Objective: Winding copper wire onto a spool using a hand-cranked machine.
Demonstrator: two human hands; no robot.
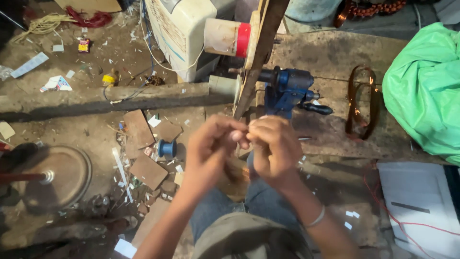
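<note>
A: Largest first. A green plastic sack [424,86] is seen at the right edge of the concrete ledge [330,52]. A white appliance housing [179,31] stands at the ledge's far left corner.

B: And the machine?

A: A blue hand-cranked winder [287,88] is fixed near the ledge's front edge, with a wooden former [258,43] mounted upright on its shaft. No wire can be made out on the former, so winding is judged not yet begun or barely started.

B: Finished work?

A: One copper wire coil [362,103] is laid on the ledge to the right of the winder, apparently complete. A small blue spool [167,148] lies on the littered floor below.

B: The hands?

A: Left hand [211,144] and right hand [275,148] are held together just in front of the winder, fingertips pinched closed and touching. Something very fine seems to be gripped between them, probably a wire end; it cannot be resolved.
</note>
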